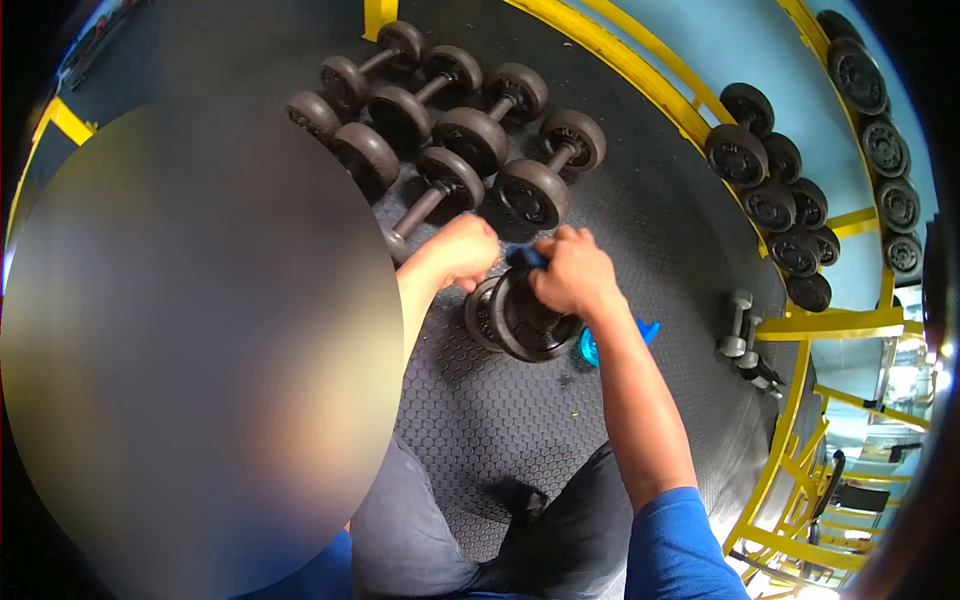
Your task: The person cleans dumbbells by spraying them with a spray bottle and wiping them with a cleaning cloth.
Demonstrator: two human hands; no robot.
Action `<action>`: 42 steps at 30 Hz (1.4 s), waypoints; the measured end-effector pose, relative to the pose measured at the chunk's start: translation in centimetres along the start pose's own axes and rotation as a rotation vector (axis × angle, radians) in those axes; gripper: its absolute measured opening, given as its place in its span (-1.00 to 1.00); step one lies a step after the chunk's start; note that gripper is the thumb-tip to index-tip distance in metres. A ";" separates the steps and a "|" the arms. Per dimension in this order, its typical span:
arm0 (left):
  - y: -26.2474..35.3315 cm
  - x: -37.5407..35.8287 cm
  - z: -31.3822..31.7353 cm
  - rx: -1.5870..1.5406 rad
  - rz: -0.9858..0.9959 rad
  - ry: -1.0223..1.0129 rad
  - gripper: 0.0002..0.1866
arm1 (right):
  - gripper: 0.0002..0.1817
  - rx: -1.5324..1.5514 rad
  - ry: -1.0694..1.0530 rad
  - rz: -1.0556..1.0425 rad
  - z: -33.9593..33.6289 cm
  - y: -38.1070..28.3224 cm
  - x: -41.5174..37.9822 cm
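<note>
Blue sleeve (680,550) and dark trousers (560,530) fill the bottom of the view, and both forearms reach down to a dumbbell (520,315) that stands on the black rubber floor (480,420), just in front of the knees. Right hand (572,272) is closed around a blue cloth (524,256) and presses it on the top of the dumbbell. Left hand (462,252) is curled into a fist at the other side of the top; what it grips I cannot tell, maybe the handle. Just beside the dumbbell, at its right, lies a blue bottle (592,346), partly hidden by the arm. More dumbbells (470,140) lie in rows farther away, and round plates (770,190) hang on a yellow rack (620,50). I judge this is wiping work: for doing it well, the left hand should keep the dumbbell steady while the cloth goes around the rim and into the grooves, with the fingers away from under the weight.
</note>
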State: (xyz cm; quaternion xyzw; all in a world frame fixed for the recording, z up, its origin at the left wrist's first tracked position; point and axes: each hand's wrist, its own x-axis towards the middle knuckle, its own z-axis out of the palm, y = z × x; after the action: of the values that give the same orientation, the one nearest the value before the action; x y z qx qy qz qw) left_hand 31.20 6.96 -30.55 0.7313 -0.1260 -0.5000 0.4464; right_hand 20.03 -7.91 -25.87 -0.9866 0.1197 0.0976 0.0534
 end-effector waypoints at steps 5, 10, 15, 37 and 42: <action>0.4 0.7 -0.1 0.073 0.143 0.229 -0.56 | -0.60 -0.301 -0.295 -0.153 -0.9 -4.7 2.9; 1.5 1.1 1.2 0.060 0.163 -0.029 -0.23 | -0.62 -0.862 -0.456 -0.638 2.4 -11.1 -4.3; 1.0 0.1 1.7 0.015 0.072 -0.237 -0.07 | -0.67 -0.702 -0.147 -0.782 2.0 -5.3 -9.7; 3.3 -2.6 4.3 0.358 0.268 0.093 -0.32 | -0.59 0.582 -0.291 0.045 3.1 9.9 1.5; 2.8 -2.2 4.6 0.512 0.304 0.098 -0.31 | -0.74 1.548 -0.033 0.778 8.7 9.0 -8.5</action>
State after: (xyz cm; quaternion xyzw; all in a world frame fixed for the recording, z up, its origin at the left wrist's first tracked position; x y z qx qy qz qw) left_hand 27.03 4.36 -27.49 0.8162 -0.3341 -0.3436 0.3228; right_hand 8.16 -13.53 -33.35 -0.5600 0.4809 0.0143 0.6745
